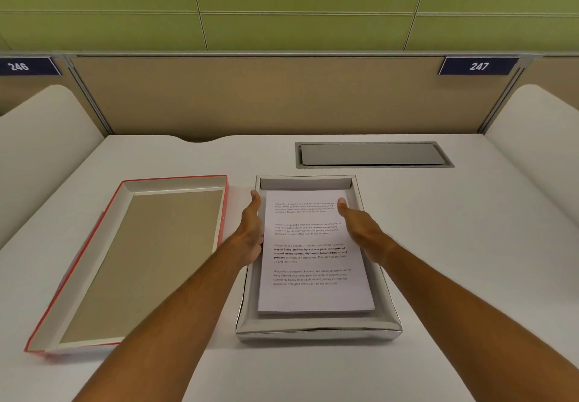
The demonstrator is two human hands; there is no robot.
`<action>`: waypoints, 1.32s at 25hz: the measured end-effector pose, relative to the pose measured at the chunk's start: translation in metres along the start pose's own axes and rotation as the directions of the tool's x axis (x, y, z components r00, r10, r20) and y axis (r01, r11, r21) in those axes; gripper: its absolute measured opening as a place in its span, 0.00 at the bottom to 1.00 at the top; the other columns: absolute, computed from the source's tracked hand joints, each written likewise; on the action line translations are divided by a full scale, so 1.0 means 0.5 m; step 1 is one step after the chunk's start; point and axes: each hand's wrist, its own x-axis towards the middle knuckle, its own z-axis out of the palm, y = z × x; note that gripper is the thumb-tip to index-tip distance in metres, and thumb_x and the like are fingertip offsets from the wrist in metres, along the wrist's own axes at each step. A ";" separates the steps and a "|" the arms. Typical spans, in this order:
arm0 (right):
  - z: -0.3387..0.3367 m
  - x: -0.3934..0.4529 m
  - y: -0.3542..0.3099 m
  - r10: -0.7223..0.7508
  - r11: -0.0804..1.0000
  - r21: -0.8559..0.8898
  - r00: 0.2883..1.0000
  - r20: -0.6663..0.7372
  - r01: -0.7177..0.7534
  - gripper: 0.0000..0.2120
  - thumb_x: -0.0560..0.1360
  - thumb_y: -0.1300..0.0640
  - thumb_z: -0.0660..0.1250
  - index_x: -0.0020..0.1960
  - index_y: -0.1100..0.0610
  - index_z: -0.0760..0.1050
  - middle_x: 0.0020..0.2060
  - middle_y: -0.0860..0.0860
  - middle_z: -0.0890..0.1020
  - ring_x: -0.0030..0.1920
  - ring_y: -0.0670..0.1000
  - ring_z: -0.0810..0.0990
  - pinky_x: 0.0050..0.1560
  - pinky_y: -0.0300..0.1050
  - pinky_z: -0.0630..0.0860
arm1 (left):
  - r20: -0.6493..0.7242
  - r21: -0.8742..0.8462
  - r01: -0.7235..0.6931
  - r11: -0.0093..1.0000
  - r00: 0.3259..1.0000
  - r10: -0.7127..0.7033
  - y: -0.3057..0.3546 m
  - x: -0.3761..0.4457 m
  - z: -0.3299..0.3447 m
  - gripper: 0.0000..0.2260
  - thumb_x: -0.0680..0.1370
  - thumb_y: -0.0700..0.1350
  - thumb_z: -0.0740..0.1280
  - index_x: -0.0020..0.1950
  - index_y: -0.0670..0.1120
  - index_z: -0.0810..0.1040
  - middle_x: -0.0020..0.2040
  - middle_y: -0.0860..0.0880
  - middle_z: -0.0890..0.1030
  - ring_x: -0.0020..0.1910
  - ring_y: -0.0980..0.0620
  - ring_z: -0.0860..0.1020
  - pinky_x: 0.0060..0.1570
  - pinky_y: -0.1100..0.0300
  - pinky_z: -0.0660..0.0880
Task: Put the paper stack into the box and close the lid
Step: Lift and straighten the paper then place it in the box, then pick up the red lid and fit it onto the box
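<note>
A white paper stack (313,276) with printed text sits inside the silver box (316,331) at the table's middle. My left hand (252,232) grips the stack's left edge, thumb along the box's left wall. On the stack's right edge is my right hand (363,232), its thumb on the top sheet. The near end of the stack looks slightly raised above the box floor. The red-edged lid (78,270) lies upside down to the left of the box, its brown inside facing up.
A grey cable hatch (372,154) is set in the white table (470,245) behind the box. Beige partition panels with number signs 246 and 247 close the back. Curved white dividers stand at both sides.
</note>
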 end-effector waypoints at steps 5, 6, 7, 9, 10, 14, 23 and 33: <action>0.022 -0.040 0.005 -0.340 0.863 -0.439 0.930 -0.140 0.249 0.41 0.75 0.33 0.56 0.79 0.57 0.54 0.78 0.57 0.61 0.76 0.61 0.61 0.74 0.61 0.62 | -0.112 0.406 -0.198 0.892 0.958 0.264 -0.019 -0.030 0.005 0.28 0.78 0.62 0.57 0.73 0.47 0.66 0.73 0.43 0.69 0.73 0.39 0.64 0.69 0.46 0.61; 0.025 -0.046 0.009 -0.390 0.812 -0.513 0.913 -0.123 0.278 0.42 0.75 0.32 0.56 0.79 0.56 0.52 0.79 0.55 0.59 0.78 0.60 0.58 0.75 0.61 0.59 | -0.135 0.551 -0.220 0.805 0.929 0.346 -0.026 -0.038 0.005 0.31 0.78 0.61 0.59 0.76 0.47 0.60 0.77 0.44 0.63 0.75 0.40 0.61 0.71 0.45 0.59; 0.028 -0.048 0.013 -0.422 0.765 -0.575 0.900 -0.110 0.288 0.42 0.75 0.31 0.55 0.80 0.54 0.50 0.80 0.55 0.55 0.79 0.60 0.55 0.76 0.60 0.56 | -0.129 0.692 -0.224 0.686 0.897 0.423 -0.035 -0.045 0.004 0.34 0.77 0.62 0.60 0.78 0.48 0.55 0.79 0.45 0.58 0.77 0.42 0.57 0.72 0.44 0.56; 0.030 -0.056 0.017 -0.469 0.687 -0.666 0.878 -0.100 0.291 0.44 0.73 0.29 0.52 0.80 0.53 0.46 0.80 0.54 0.50 0.80 0.59 0.49 0.77 0.58 0.50 | -0.092 0.896 -0.158 0.416 0.848 0.521 -0.048 -0.061 -0.006 0.38 0.76 0.65 0.58 0.79 0.50 0.46 0.80 0.47 0.47 0.79 0.45 0.48 0.74 0.45 0.49; 0.030 -0.061 0.017 -0.493 0.651 -0.700 0.865 -0.096 0.294 0.45 0.72 0.28 0.50 0.80 0.52 0.45 0.80 0.54 0.48 0.80 0.59 0.47 0.77 0.58 0.47 | -0.078 0.948 -0.113 0.296 0.822 0.563 -0.052 -0.070 -0.010 0.40 0.75 0.67 0.56 0.79 0.50 0.43 0.80 0.47 0.43 0.79 0.45 0.45 0.75 0.46 0.46; 0.034 -0.095 0.021 -0.560 0.559 -0.764 0.826 -0.061 0.322 0.49 0.68 0.26 0.44 0.80 0.52 0.44 0.80 0.56 0.46 0.80 0.59 0.44 0.77 0.57 0.42 | -0.028 0.998 -0.021 0.064 0.741 0.670 -0.066 -0.119 -0.014 0.44 0.73 0.70 0.53 0.78 0.49 0.37 0.79 0.45 0.36 0.78 0.44 0.39 0.75 0.45 0.41; 0.089 -0.151 0.009 -0.641 0.406 -0.833 0.767 0.033 0.375 0.51 0.66 0.24 0.41 0.80 0.52 0.40 0.80 0.57 0.43 0.79 0.60 0.40 0.76 0.60 0.37 | -0.108 0.988 0.156 -0.006 0.712 0.694 -0.110 -0.203 -0.024 0.45 0.72 0.71 0.50 0.78 0.47 0.37 0.79 0.42 0.38 0.78 0.41 0.39 0.75 0.42 0.41; 0.193 -0.151 -0.018 -0.619 0.405 -0.859 0.786 -0.005 0.313 0.60 0.55 0.21 0.22 0.80 0.53 0.38 0.80 0.58 0.40 0.79 0.60 0.38 0.76 0.61 0.37 | -0.127 0.987 0.160 0.006 0.761 0.636 -0.125 -0.167 -0.137 0.44 0.73 0.67 0.56 0.78 0.45 0.41 0.80 0.40 0.43 0.78 0.40 0.43 0.75 0.43 0.42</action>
